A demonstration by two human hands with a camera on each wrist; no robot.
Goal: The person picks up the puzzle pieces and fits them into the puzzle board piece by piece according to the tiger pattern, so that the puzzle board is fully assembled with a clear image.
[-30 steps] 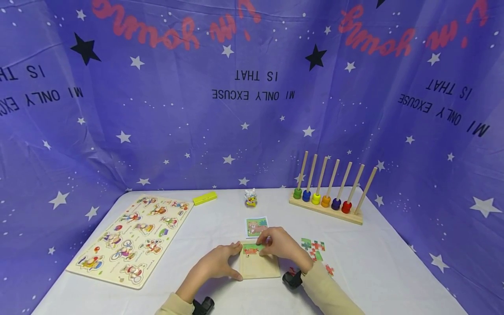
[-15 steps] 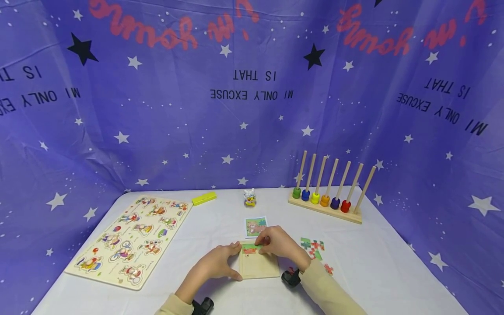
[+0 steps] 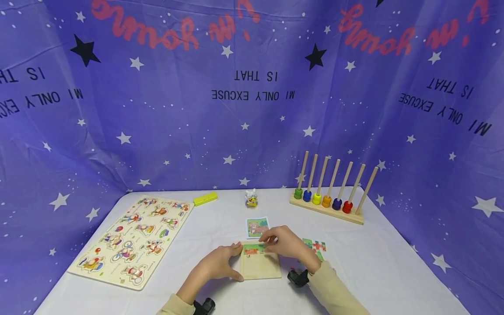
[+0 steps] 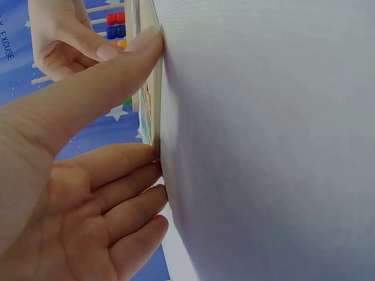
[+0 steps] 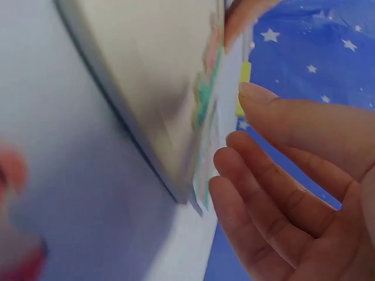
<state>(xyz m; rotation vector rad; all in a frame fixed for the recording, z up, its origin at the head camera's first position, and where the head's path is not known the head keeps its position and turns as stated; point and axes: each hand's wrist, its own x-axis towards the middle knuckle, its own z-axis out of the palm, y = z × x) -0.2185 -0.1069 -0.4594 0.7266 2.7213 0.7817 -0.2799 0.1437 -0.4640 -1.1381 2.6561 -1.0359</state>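
A square wooden puzzle tray lies on the white table, with joined pieces of green and reddish jigsaw along its far side. My left hand steadies the tray's left edge, thumb near the front corner and fingertips at the back; the left wrist view shows those fingers fairly straight against the rim. Over the tray's far right corner hovers my right hand. In the right wrist view its thumb stands apart from the bent fingers, with nothing between them. A picture card of a pinkish animal lies just behind the tray.
Loose jigsaw pieces lie right of the tray, partly hidden by the right arm. A bead rack with pegs stands at back right, a small figurine and yellow block at the back. A large picture board fills the left.
My right hand has come away from the pieces in the tray and shifted slightly right, its fingers loosening. The left hand keeps its place on the tray edge.
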